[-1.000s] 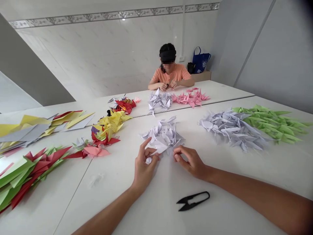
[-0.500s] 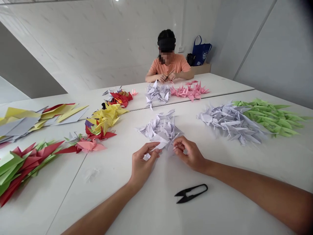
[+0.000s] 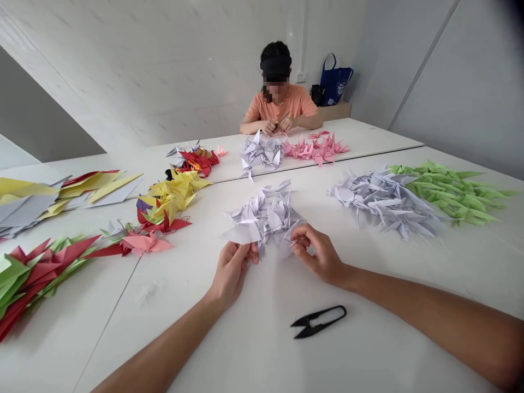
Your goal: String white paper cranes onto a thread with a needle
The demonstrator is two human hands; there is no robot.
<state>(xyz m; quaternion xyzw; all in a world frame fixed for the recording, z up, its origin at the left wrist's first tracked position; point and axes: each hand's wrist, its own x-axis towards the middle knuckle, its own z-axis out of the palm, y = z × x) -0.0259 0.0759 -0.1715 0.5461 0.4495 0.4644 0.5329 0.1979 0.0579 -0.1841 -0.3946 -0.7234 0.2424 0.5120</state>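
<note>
Since the earlier frame, the left hand [image 3: 231, 273] had turned palm-inward and drawn a pale lilac paper crane [image 3: 241, 232] out to the near left of its heap, its fingers curled closed around the crane's body with one flat, pointed wing jutting out past them. The right hand [image 3: 319, 254] was half closed, thumb and fingers pinched together at the heap's near edge; a thin strand seemed to run from them, too fine to tell exactly. The heap of pale lilac paper cranes [image 3: 266, 214] lay loose and spiky on the white table [image 3: 123, 333], just ahead of both hands. Black thread snips [image 3: 317, 322] lay nearer the person. Beyond stood piles of green, red, yellow and pink cranes, and across the table a co-worker [image 3: 278, 103] worked with 2 hands.
</note>
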